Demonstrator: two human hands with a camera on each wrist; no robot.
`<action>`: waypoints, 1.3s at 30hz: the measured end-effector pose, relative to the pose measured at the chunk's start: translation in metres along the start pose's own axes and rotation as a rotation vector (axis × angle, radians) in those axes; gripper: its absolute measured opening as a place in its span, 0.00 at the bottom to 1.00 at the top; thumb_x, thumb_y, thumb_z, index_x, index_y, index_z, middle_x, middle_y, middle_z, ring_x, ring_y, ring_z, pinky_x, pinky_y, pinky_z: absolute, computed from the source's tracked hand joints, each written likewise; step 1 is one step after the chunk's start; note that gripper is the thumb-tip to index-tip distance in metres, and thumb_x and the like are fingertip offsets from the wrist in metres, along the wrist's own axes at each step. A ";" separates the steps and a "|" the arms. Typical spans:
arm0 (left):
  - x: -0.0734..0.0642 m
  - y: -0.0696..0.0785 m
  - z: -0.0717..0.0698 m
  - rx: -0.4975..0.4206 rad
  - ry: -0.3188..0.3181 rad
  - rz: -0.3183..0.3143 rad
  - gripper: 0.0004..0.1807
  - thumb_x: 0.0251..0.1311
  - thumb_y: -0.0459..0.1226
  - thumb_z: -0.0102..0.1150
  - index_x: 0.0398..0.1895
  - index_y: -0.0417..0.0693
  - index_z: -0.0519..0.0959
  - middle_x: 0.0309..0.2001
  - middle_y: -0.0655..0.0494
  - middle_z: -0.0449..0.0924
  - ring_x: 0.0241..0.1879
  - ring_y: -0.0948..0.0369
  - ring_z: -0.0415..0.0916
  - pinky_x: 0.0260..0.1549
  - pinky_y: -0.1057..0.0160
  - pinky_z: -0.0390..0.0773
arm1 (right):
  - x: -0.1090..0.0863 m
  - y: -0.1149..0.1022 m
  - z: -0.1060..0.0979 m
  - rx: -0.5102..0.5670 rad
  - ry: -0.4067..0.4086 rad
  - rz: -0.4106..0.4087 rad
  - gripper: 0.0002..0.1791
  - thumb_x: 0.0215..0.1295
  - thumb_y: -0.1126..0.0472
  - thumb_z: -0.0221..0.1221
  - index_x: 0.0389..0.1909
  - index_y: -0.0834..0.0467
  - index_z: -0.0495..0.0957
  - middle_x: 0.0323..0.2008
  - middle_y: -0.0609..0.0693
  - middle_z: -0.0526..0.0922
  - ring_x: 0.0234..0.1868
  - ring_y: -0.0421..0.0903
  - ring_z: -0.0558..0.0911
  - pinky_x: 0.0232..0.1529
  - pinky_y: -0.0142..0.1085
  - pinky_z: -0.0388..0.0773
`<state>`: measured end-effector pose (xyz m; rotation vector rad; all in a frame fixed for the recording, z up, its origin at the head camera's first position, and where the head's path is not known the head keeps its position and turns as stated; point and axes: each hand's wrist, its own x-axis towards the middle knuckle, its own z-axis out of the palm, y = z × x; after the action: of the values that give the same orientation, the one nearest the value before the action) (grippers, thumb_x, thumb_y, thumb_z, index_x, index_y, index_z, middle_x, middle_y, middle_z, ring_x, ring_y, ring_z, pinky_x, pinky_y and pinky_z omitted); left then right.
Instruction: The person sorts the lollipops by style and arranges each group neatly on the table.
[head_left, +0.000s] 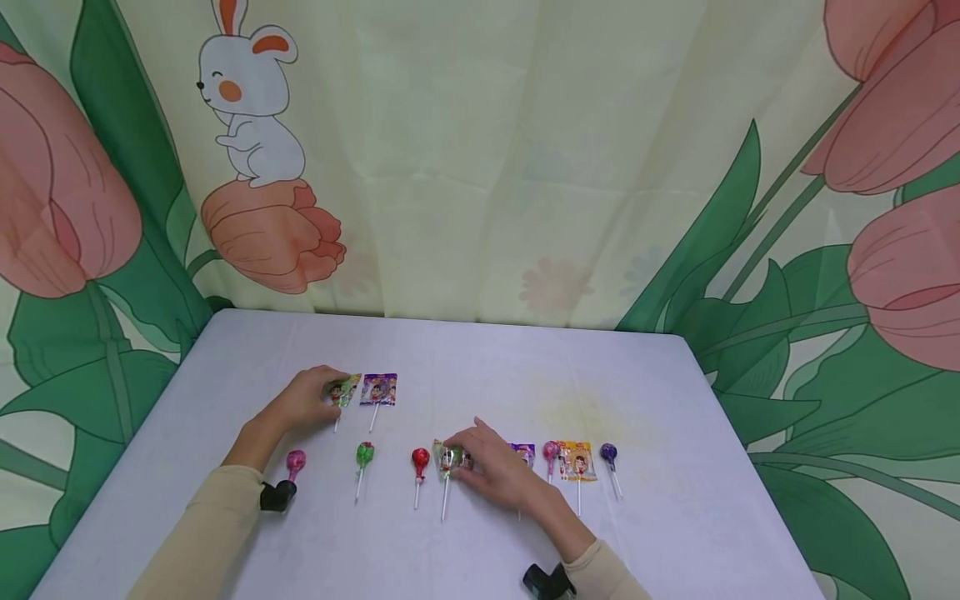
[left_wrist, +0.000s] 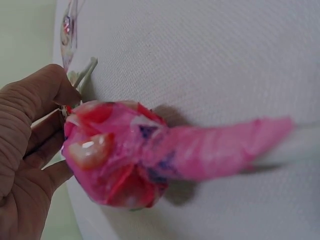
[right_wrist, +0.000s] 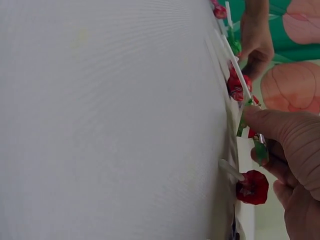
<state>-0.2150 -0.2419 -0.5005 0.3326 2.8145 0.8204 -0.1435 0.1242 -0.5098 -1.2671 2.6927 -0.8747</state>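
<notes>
My left hand (head_left: pixel 306 398) pinches a lollipop in a flat green wrapper (head_left: pixel 347 388) at the left back of the table. A purple-wrapped lollipop (head_left: pixel 378 388) lies just right of it. In the left wrist view, a pink ball lollipop (left_wrist: pixel 115 155) close to the camera hides part of the left fingers. My right hand (head_left: pixel 498 468) pinches another green-wrapped lollipop (head_left: pixel 450 458) in the front row, its stick pointing towards me. Left of that lies a red ball lollipop (head_left: pixel 420 460). In the right wrist view another red ball lollipop (right_wrist: pixel 252 187) sits beside the right fingers.
A green ball lollipop (head_left: pixel 364 454) lies between the hands. Right of the right hand are a partly covered purple wrapper (head_left: pixel 524 453), a pink ball lollipop (head_left: pixel 551 451), an orange-wrapped one (head_left: pixel 576 461) and a dark purple one (head_left: pixel 608 452). A printed curtain (head_left: pixel 480 167) hangs behind the white table (head_left: pixel 660 533).
</notes>
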 end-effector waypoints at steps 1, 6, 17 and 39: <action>0.000 0.000 0.000 -0.001 0.001 0.000 0.35 0.54 0.32 0.73 0.66 0.32 0.73 0.63 0.32 0.74 0.65 0.35 0.69 0.66 0.35 0.68 | 0.001 0.000 -0.001 0.002 0.005 -0.003 0.22 0.68 0.60 0.67 0.61 0.58 0.76 0.54 0.48 0.83 0.60 0.43 0.79 0.80 0.49 0.51; -0.001 0.000 -0.001 0.002 0.002 -0.006 0.35 0.54 0.32 0.73 0.66 0.32 0.74 0.63 0.33 0.74 0.65 0.35 0.68 0.66 0.35 0.68 | 0.006 -0.001 -0.007 0.004 0.029 -0.028 0.22 0.67 0.62 0.67 0.59 0.60 0.76 0.54 0.50 0.84 0.59 0.45 0.79 0.79 0.52 0.53; -0.003 0.001 -0.002 -0.001 0.011 -0.011 0.35 0.53 0.33 0.73 0.66 0.33 0.74 0.63 0.33 0.74 0.66 0.35 0.67 0.66 0.35 0.67 | 0.026 0.002 -0.019 0.004 0.025 -0.008 0.21 0.68 0.64 0.66 0.60 0.62 0.77 0.55 0.54 0.84 0.61 0.49 0.80 0.79 0.51 0.53; -0.002 0.002 0.000 -0.026 -0.002 -0.036 0.35 0.54 0.32 0.73 0.67 0.33 0.73 0.63 0.34 0.74 0.66 0.36 0.68 0.66 0.36 0.68 | 0.069 0.010 -0.015 -0.003 0.029 0.008 0.21 0.70 0.62 0.64 0.61 0.63 0.76 0.57 0.55 0.83 0.62 0.51 0.79 0.79 0.50 0.53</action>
<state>-0.2129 -0.2407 -0.4986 0.2772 2.7970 0.8480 -0.2009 0.0865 -0.4887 -1.2525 2.7200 -0.8955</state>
